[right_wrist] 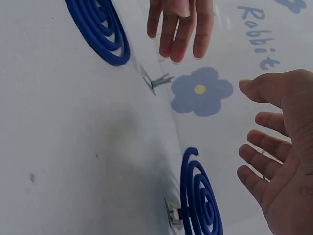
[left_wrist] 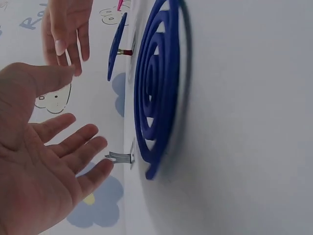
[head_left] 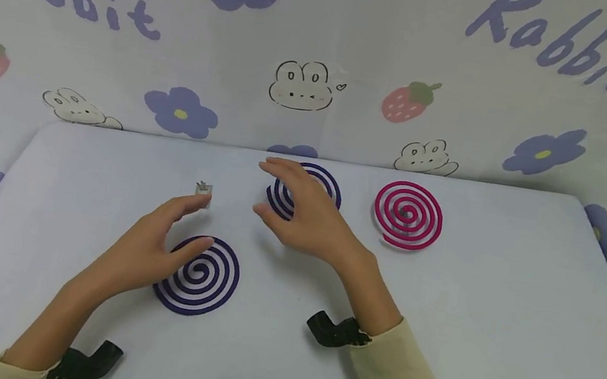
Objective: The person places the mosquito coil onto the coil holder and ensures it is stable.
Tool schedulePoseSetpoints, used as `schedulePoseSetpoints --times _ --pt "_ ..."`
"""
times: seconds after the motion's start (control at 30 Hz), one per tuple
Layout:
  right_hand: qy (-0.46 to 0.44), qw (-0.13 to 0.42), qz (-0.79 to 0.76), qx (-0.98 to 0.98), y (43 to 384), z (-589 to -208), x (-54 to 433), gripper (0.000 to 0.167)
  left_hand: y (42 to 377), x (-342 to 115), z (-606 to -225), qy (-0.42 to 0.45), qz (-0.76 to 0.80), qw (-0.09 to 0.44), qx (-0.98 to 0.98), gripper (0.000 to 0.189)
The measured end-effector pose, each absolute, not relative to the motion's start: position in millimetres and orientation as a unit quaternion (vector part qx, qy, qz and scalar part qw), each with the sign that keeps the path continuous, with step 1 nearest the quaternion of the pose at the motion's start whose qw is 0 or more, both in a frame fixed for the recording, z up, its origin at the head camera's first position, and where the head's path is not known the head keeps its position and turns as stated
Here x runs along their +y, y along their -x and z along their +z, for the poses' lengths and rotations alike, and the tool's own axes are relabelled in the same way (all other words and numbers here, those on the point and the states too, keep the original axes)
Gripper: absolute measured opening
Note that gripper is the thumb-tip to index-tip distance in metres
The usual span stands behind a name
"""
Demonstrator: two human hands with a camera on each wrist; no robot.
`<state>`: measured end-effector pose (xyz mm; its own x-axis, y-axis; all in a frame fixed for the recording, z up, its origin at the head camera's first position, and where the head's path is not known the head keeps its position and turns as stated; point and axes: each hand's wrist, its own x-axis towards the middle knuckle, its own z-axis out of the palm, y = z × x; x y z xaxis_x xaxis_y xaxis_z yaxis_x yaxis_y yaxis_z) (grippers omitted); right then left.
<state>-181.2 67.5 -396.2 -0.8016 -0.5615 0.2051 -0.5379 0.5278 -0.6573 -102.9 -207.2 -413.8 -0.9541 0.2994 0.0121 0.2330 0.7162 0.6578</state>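
My left hand [head_left: 147, 252] hovers over a dark blue mosquito coil [left_wrist: 173, 73], fingers and thumb spread apart, nothing held. That coil lies flat on the white tabletop. By the left fingertips in the head view stands a small metal coil stand [head_left: 204, 188] with no coil on it. My right hand [head_left: 313, 221] is held out with its palm toward the left hand, also holding nothing. Partly hidden behind it is a second dark blue mosquito coil [right_wrist: 190, 188], raised on a small stand [right_wrist: 173, 213]. Farther right, a pink mosquito coil [head_left: 407, 214] sits raised at the back.
The white tabletop [head_left: 463, 347] ends at a back edge against a patterned cloth [head_left: 356, 45] with flowers, rabbits and strawberries. Dark mounts [head_left: 331, 330] are strapped at both wrists, over beige sleeves [head_left: 405, 378].
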Motion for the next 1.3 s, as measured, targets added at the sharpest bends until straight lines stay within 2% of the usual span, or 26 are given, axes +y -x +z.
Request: schedulePoseSetpoints --times 0.5,0.73,0.87,1.03,1.3 --pt "0.371 0.127 -0.280 0.877 156.8 -408.3 36.8 0.062 77.0 -224.9 -426.0 -0.152 0.291 0.036 0.944 0.084" --pt "0.398 0.172 -0.244 0.867 146.1 -412.8 16.4 0.069 68.9 -247.1 -410.3 -0.143 0.271 0.074 0.949 0.093" --pt "0.400 0.186 -0.219 0.870 141.7 -415.4 14.1 0.078 67.6 -249.2 -412.0 -0.144 0.263 0.086 0.950 0.100" --pt "0.399 0.202 -0.197 0.873 138.2 -418.2 15.6 0.099 66.6 -247.4 -417.4 -0.157 0.239 0.099 0.953 0.113" --pt "0.417 0.195 -0.166 0.872 136.5 -420.3 15.8 0.121 66.7 -244.4 -421.9 -0.157 0.219 0.109 0.957 0.126"
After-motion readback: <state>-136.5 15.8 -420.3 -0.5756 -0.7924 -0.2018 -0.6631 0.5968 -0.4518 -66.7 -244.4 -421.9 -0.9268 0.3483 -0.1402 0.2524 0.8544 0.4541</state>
